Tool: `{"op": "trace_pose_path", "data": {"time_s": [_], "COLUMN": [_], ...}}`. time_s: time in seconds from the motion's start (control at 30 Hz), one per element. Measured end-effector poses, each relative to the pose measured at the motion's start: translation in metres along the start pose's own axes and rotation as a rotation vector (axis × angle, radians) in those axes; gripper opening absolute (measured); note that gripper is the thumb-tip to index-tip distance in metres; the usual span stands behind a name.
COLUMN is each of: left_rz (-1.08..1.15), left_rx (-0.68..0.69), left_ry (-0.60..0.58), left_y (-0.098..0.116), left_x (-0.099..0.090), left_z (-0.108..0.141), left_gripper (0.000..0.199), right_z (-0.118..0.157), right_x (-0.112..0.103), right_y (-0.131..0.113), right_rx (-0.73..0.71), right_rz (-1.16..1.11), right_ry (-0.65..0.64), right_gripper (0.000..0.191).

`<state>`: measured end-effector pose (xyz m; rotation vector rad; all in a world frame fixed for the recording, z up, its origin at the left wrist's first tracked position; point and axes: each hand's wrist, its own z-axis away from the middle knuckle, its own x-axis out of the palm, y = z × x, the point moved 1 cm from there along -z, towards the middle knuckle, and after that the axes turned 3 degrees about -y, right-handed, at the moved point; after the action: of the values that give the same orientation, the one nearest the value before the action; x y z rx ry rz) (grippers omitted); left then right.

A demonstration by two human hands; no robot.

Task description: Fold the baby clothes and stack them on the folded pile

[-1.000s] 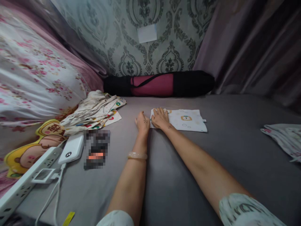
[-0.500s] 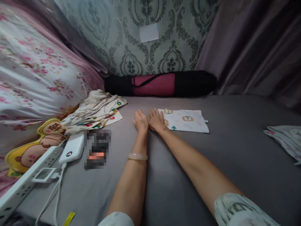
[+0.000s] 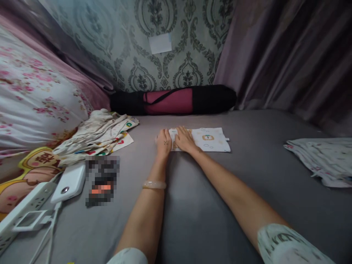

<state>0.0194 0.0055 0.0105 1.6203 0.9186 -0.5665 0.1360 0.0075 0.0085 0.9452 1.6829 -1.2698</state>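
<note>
A white cloth (image 3: 216,141), folded into a flat oblong, lies on the grey sheet. It has orange animal faces printed on it and a small tag at its right end. My left hand (image 3: 164,143), with a pale bangle on the wrist, is at the cloth's left end. Its fingers are curled closed around that edge, and their tips are hidden. Just to the right, my right hand (image 3: 185,140) rests palm down on the cloth, fingers stretched out. A strip of printed cloth shows between the two hands.
Left are a heap of printed cloths (image 3: 96,132), a white power bank (image 3: 68,181), a power strip (image 3: 30,201) with cables, and a blurred-out object (image 3: 101,181). A black and pink long bag (image 3: 170,101) lies along the wall. Stacked cloths (image 3: 324,157) lie right.
My right hand has slid rightward along the cloth, away from my left hand, uncovering its left part. The view has turned right, so more of the stacked cloths shows.
</note>
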Motion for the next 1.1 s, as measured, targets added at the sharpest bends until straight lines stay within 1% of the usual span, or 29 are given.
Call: {"op": "trace_pose_path", "data": {"time_s": [0.07,0.13,0.2,0.3,0.4,0.5,0.63,0.73,0.8,0.87,0.93,1.03,1.1], "left_rz": [-0.122,-0.235,-0.321,-0.397,-0.425,-0.425,-0.426,-0.425,-0.439,-0.465,-0.491,-0.504,-0.466], "left_rx": [0.171,0.316,0.389,0.389,0.353,0.337,0.373,0.406,0.411,0.404,0.379,0.363,0.376], "left_ry": [-0.056,-0.135,-0.225,-0.334,-0.409,-0.416,-0.353,-0.3,-0.306,-0.34,-0.372,-0.456,-0.518], "left_y": [0.007,0.013,0.016,0.017,0.015,0.014,0.014,0.015,0.017,0.02,0.022,0.023,0.021], "left_x": [0.007,0.014,0.019,0.023,0.025,0.026,0.028,0.028,0.027,0.025,0.023,0.022,0.025], "left_z": [0.006,0.013,0.018,0.021,0.021,0.021,0.018,0.004,-0.012,-0.031,-0.05,-0.073,-0.085], "left_gripper": [0.047,0.049,0.053,0.057,0.059,0.06,0.054,0.045,0.039,0.036,0.038,0.044,0.045], "right_z": [0.011,0.023,0.034,0.043,0.043,0.039,0.034,0.031,0.029,0.028,0.026,0.024,0.022], "right_x": [-0.013,-0.024,-0.031,-0.034,-0.033,-0.036,-0.046,-0.052,-0.054,-0.055,-0.056,-0.056,-0.055], "right_y": [0.029,0.059,0.082,0.102,0.108,0.114,0.133,0.147,0.154,0.16,0.164,0.172,0.176], "right_rx": [0.071,0.142,0.187,0.208,0.199,0.222,0.309,0.341,0.328,0.308,0.283,0.258,0.243], "right_rz": [0.074,0.152,0.211,0.247,0.235,0.208,0.181,0.155,0.143,0.131,0.127,0.144,0.158], "right_ry": [0.011,-0.006,-0.037,-0.059,-0.052,-0.048,-0.038,-0.033,-0.014,0.013,0.03,0.037,0.047], "right_gripper": [0.052,0.055,0.057,0.059,0.059,0.059,0.06,0.058,0.054,0.049,0.045,0.042,0.041]}}
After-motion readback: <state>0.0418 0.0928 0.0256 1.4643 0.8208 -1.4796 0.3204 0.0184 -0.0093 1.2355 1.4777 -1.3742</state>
